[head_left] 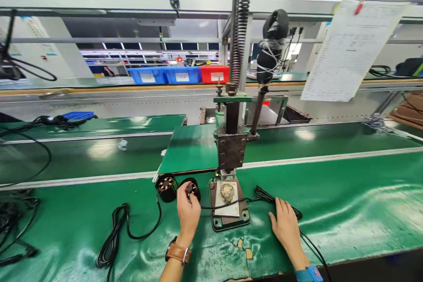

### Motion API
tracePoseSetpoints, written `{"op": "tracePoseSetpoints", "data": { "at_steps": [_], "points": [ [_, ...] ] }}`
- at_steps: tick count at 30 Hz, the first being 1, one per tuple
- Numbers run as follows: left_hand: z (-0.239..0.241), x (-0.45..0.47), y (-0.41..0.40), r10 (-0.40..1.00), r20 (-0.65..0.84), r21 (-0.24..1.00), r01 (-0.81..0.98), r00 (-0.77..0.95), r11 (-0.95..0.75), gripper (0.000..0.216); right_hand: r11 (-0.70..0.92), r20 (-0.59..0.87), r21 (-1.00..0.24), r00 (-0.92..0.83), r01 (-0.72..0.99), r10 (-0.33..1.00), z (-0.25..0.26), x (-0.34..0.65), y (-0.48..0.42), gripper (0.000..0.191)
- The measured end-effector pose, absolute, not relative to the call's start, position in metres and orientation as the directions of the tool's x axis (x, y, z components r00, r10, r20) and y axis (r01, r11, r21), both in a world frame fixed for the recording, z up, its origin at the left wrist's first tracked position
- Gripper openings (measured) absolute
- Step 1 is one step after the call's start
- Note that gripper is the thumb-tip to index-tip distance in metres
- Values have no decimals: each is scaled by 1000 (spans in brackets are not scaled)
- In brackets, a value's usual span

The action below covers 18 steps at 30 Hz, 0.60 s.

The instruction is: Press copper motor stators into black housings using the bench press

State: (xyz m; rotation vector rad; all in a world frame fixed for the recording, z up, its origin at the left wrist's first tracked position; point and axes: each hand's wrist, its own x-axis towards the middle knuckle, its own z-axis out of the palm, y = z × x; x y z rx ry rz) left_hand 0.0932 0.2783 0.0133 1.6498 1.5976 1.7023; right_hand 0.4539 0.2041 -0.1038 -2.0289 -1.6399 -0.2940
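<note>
**Left hand on the round part, right hand flat beside the press**

Your left hand (188,209) has its fingers closed on the black round part (192,188), which sits on the green surface (346,211) just left of the press base (229,220). Your right hand (287,227) lies open, palm down and holding nothing, with its fingertips at the black cable (264,194) that runs across the base.

A second round part with copper windings (166,186) stands touching the first on its far left. On the base, a metallic piece (227,191) rests on a white pad directly under the press ram (231,150).

By the look of it, you are at the pick-up or set-down of a part beside the fixture. The nest under the ram looks occupied, and the cable crosses it. Any move there calls for a free nest, the cable out of the way and your fingers clear of the ram. The lever (272,35) is well above your right hand.
</note>
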Motion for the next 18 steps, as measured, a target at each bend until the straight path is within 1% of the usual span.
{"op": "tracePoseSetpoints", "data": {
  "at_steps": [2,4,6,8,10,11,13,15,16,18],
  "points": [
    [6,63,283,829,429,866,425,-359,-264,57,-211,415,-170,264,962,870,-99,453,204,52],
    [-5,41,290,881,342,901,379,-326,-209,71,-292,338,-115,314,949,887,-89,447,202,49],
    [-13,31,298,913,302,915,352,-273,-197,80,-336,263,-97,350,937,899,-77,439,202,44],
    [-17,33,306,933,273,925,330,-236,-187,92,-371,220,-131,392,919,893,-69,433,203,37],
    [-17,40,311,941,251,933,316,-226,-172,101,-423,242,-222,470,878,849,-68,427,203,33],
    [-16,44,312,942,243,936,312,-231,-165,102,-443,280,-291,519,848,808,-69,425,202,36],
    [-13,49,310,938,238,939,305,-252,-157,100,-429,392,-466,616,773,683,-75,422,198,51],
    [-7,52,303,928,240,946,285,-287,-156,96,-322,490,-632,685,705,539,-80,422,192,70],
    [-3,54,297,923,242,949,271,-298,-161,93,-256,520,-691,710,676,474,-80,425,189,75],
    [8,58,286,920,257,950,252,-295,-185,85,-152,535,-768,754,622,382,-74,432,186,76]
  ]
}}
